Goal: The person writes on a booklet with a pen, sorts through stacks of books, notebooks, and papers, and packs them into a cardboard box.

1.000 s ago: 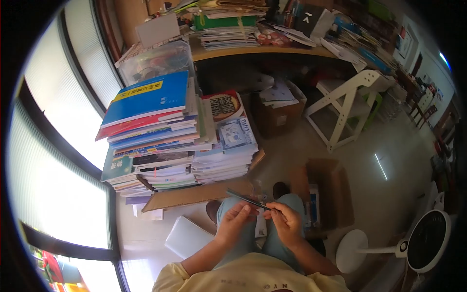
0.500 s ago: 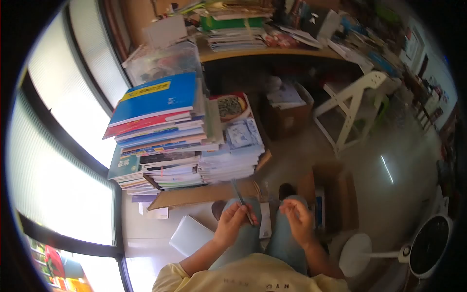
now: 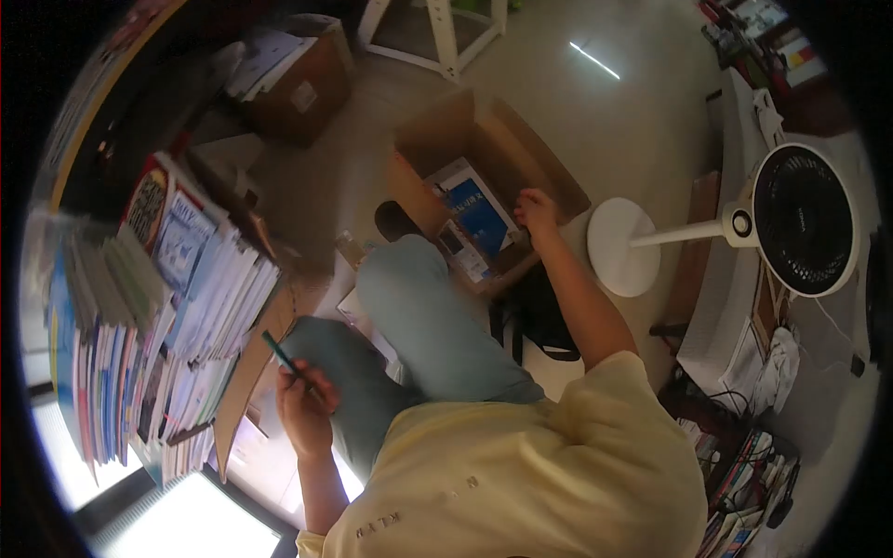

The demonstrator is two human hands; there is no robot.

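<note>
Over a glossy floor [image 3: 651, 121], between tall stacks of books [image 3: 186, 298] on the left and a white fan [image 3: 805, 219] on the right, looking down in the head view past a yellow shirt [image 3: 521, 456] and blue-grey trousers [image 3: 419, 298]. Grasping a slim dark pen-like stick [image 3: 281, 353] in the left hand [image 3: 307, 409], tilting the free end up towards the book stacks. Stretching the right hand [image 3: 539, 216] out to the near-right side of an open cardboard box [image 3: 544, 158], bending the fingers loosely just beside a blue-covered book [image 3: 479, 216] lying inside; cannot tell whether touching the rim, pinching anything or holding nothing. For good handling, probably best gripping the stick lightly around the middle, aiming the tip away from the trousers and pages. At the box, probably best coming in from above, clearing the side wall with the wrist, guiding the forearm clear of the fan base [image 3: 609, 251], and avoiding leaning on the cardboard, for fear of buckling or shifting it.
</note>
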